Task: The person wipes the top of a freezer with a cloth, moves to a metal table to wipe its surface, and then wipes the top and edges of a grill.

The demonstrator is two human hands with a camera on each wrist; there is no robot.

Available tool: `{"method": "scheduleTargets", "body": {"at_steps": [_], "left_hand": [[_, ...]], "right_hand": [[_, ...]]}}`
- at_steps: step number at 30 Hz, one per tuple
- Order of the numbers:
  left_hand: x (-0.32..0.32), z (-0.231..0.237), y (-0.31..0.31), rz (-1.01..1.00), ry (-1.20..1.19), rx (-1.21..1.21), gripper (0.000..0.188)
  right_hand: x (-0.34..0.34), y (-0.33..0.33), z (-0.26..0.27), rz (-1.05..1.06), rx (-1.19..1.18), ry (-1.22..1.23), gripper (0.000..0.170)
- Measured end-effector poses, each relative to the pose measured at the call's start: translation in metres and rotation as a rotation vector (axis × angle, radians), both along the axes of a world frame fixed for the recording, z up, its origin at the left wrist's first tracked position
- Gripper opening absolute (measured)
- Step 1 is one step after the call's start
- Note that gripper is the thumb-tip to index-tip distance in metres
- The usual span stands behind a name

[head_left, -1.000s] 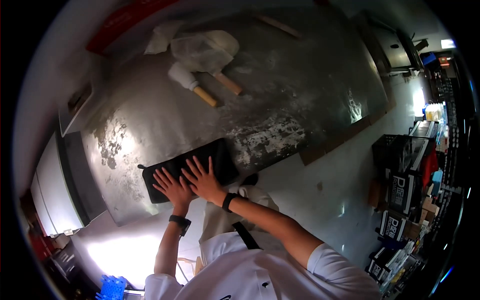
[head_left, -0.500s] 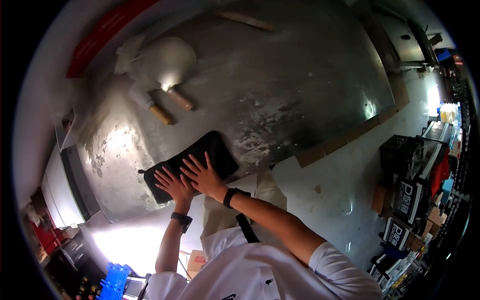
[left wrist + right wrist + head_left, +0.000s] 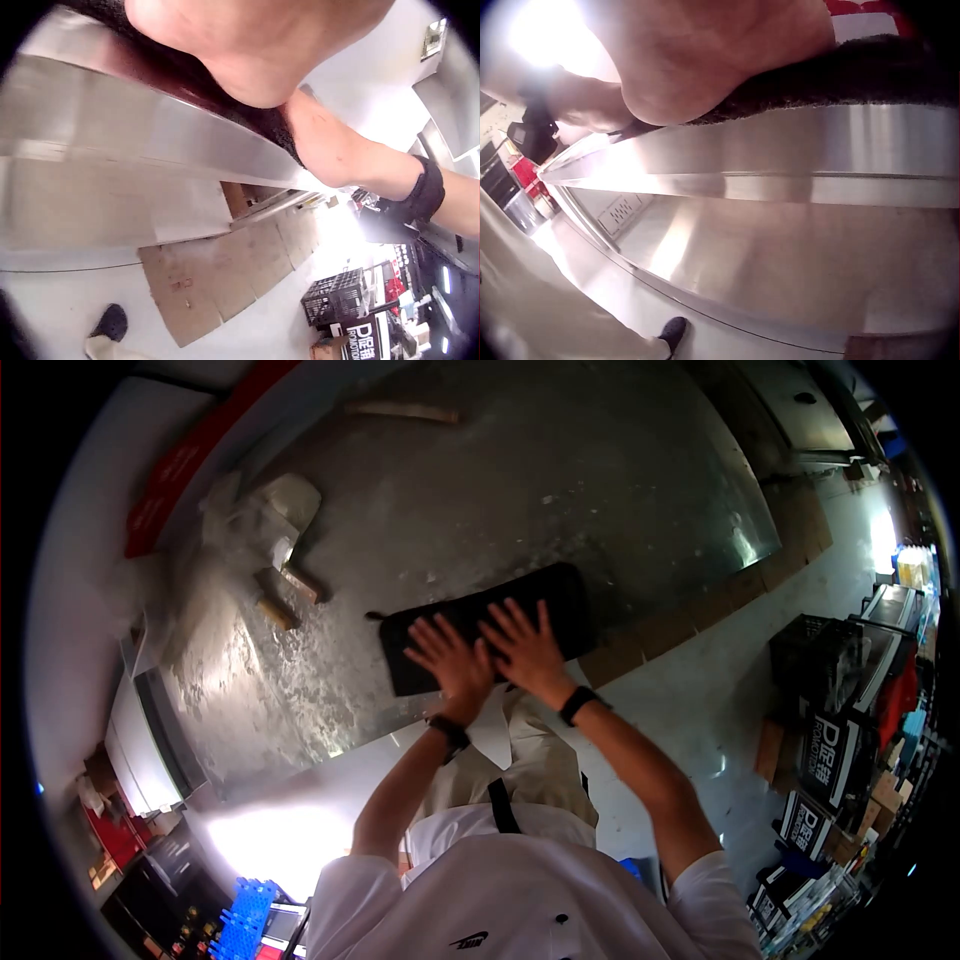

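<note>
A black flat cloth item (image 3: pixel 570 595), with a small loop at its left corner, lies at the front edge of the metal table (image 3: pixel 480 490). Both hands rest palm down on it, side by side, fingers straight and spread. The left hand (image 3: pixel 453 665) is on its left half, the right hand (image 3: pixel 528 655) nearer its right half. In the left wrist view the left hand (image 3: pixel 255 45) lies over dark cloth at the table edge. The right wrist view shows the heel of the right hand (image 3: pixel 697 60) on the dark fuzzy cloth (image 3: pixel 855 75).
Two wooden-handled tools lie at the table's left, one handle (image 3: pixel 277 613) beside another (image 3: pixel 302 586), near pale plastic wrapping (image 3: pixel 222 515). A wooden stick (image 3: pixel 403 410) lies at the far side. Cardboard (image 3: pixel 700 615) runs along the front right edge; crates (image 3: pixel 815 650) stand on the right.
Both hands and the black cloth item have shifted to the right along the table edge together. The head view has also moved, so the tools appear farther left.
</note>
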State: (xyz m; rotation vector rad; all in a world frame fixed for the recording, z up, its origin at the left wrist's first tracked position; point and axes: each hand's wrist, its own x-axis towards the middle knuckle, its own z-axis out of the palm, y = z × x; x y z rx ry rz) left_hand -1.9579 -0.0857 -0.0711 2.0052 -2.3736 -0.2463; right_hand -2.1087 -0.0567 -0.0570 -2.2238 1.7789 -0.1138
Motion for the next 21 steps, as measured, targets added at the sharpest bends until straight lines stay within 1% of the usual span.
{"method": "scheduleTargets", "body": {"at_steps": [1, 2, 4, 5, 7, 8, 9, 10, 12, 14, 15, 16, 18, 19, 21], "left_hand": [[-0.023, 0.0, 0.0, -0.007, 0.037, -0.002, 0.083], [-0.043, 0.0, 0.0, -0.011, 0.074, -0.005, 0.083], [-0.075, 0.004, -0.001, -0.002, 0.136, 0.02, 0.083], [-0.08, 0.003, -0.003, 0.019, 0.136, 0.015, 0.083], [-0.079, 0.0, 0.0, -0.02, 0.179, -0.005, 0.083], [-0.074, 0.001, 0.002, -0.001, 0.178, -0.001, 0.083], [-0.068, 0.001, 0.003, -0.072, 0.212, 0.005, 0.082], [-0.062, 0.002, 0.002, -0.14, 0.248, 0.007, 0.081], [-0.048, 0.005, 0.004, -0.146, 0.229, 0.034, 0.078], [-0.031, 0.008, 0.002, -0.235, 0.036, -0.029, 0.075], [-0.019, 0.01, 0.004, -0.226, 0.06, 0.056, 0.073], [-0.003, 0.01, 0.006, -0.222, 0.067, 0.059, 0.073], [0.029, 0.01, 0.01, -0.189, 0.184, 0.051, 0.074], [0.047, 0.007, 0.013, -0.164, 0.199, 0.021, 0.075], [0.087, 0.009, 0.018, -0.122, 0.216, 0.039, 0.075]], "right_hand": [[-0.022, 0.0, 0.002, -0.003, 0.015, 0.032, 0.066], [-0.044, 0.002, 0.007, -0.006, -0.02, 0.059, 0.067], [-0.07, 0.005, 0.01, 0.002, -0.018, 0.078, 0.066], [-0.077, 0.004, 0.008, -0.007, -0.047, 0.087, 0.065], [-0.079, 0.006, 0.003, 0.005, -0.066, 0.095, 0.063], [-0.076, 0.007, 0.0, -0.017, -0.093, 0.119, 0.061], [-0.071, 0.008, -0.003, -0.045, -0.122, 0.144, 0.058], [-0.066, 0.007, -0.002, -0.029, -0.124, 0.145, 0.058], [-0.048, 0.007, 0.0, -0.08, -0.096, 0.244, 0.055], [-0.024, 0.007, 0.003, -0.066, -0.082, 0.265, 0.054], [-0.011, 0.007, 0.004, -0.068, -0.056, 0.271, 0.054], [0.004, 0.008, 0.004, -0.07, -0.029, 0.275, 0.054], [0.033, 0.008, 0.001, -0.041, -0.024, 0.272, 0.054], [0.05, 0.009, 0.001, -0.017, -0.018, 0.264, 0.054], [0.09, 0.006, 0.005, 0.004, -0.008, 0.23, 0.054]]}}
